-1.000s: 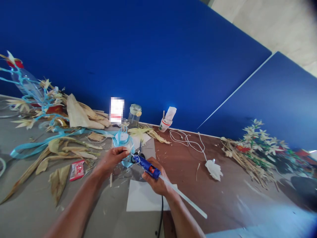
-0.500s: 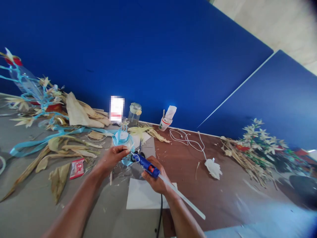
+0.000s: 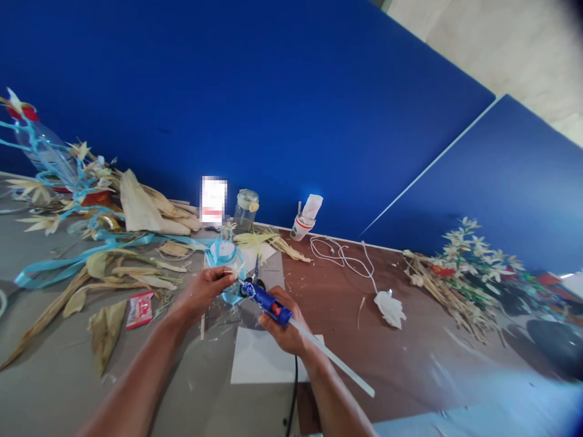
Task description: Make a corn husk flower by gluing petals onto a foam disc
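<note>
My right hand (image 3: 282, 325) is wrapped round a blue glue gun (image 3: 268, 302), whose nozzle points left. A long whitish glue stick (image 3: 334, 359) juts from its rear. My left hand (image 3: 213, 290) is closed in a pinch at the nozzle tip, on a small pale piece too tiny to name. Behind the fingers sits a roll of light-blue ribbon (image 3: 210, 257), partly hidden by my left hand. Scissors (image 3: 256, 273) lie just beyond the gun, their handles partly covered by it. A white sheet of paper (image 3: 255, 361) lies under my right forearm.
Dried husks (image 3: 84, 288) and a red packet (image 3: 139, 309) lie at left, near a plastic bottle (image 3: 45, 145). A glass jar (image 3: 246, 209) and white cup (image 3: 301, 227) stand at the blue partition (image 3: 291, 109). White cable (image 3: 341, 255) and white flowers (image 3: 471, 246) are at right.
Both hands hold almost the same pose, with the nozzle still at my left fingertips. The whole view has shifted very slightly.
</note>
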A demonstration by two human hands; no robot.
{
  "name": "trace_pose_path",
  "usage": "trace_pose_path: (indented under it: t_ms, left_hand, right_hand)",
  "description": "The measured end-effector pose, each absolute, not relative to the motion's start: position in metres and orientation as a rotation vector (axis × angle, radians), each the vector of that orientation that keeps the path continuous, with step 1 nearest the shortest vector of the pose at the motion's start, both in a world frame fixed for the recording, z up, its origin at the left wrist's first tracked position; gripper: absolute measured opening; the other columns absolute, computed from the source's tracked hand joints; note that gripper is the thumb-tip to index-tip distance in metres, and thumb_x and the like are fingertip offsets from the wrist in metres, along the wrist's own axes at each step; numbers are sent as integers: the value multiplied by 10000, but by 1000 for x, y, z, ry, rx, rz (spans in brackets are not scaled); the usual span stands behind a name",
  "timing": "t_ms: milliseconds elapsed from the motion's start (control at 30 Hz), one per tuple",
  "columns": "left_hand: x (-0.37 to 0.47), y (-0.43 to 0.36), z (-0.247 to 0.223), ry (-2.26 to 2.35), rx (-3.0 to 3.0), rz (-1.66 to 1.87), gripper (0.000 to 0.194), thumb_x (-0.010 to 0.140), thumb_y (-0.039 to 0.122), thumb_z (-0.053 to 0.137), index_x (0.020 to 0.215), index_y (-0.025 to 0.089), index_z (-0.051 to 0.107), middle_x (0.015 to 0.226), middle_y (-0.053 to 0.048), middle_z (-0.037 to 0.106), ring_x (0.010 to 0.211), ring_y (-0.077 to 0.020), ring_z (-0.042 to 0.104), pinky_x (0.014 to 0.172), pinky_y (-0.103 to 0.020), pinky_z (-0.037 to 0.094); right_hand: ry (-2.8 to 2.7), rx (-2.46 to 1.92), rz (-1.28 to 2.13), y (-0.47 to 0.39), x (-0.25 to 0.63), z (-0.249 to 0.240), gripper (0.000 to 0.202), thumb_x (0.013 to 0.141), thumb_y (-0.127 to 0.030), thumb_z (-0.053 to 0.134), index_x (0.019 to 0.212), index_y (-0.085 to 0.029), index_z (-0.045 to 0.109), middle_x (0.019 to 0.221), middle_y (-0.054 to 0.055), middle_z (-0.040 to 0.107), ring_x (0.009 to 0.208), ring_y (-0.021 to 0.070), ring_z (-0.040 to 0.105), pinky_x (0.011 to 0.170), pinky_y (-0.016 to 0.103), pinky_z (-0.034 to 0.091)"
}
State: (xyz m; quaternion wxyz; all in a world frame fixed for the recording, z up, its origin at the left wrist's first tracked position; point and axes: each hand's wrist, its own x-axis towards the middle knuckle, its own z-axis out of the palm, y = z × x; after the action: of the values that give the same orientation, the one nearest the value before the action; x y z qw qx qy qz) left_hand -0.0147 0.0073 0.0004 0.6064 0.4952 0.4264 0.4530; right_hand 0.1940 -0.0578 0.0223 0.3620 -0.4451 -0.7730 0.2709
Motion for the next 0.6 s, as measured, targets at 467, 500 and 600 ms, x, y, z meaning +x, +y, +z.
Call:
trace_pose_path:
  t_ms: [467,500,600]
  left_hand:
    - [-16,6,4,991,1117,1030,264,649,387,706,652,149,593,573,41,505,522,-75,392,507,-206,297]
    - [-16,6,5,996,1111,1032,263,650,389,703,658,149,594,569,43,501,516,-73,385,501,-205,293]
    - [-17,6,7,1004,1120,1043,264,656,395,691,663,149,597,558,45,490,509,-73,376,496,-205,292]
  right_hand:
    - [-2006,-1164,667,-57,195,22,212,800,-396,554,758,-196,496,814,35,508,716,158,505,635,270,425]
    - [-2006,-1166,660,-57,195,22,214,798,-394,556,750,-196,492,810,34,507,712,157,504,636,272,425]
    - [-1985,-1143,668,-57,197,23,210,802,-378,549,728,-197,473,781,30,490,689,154,496,624,273,423]
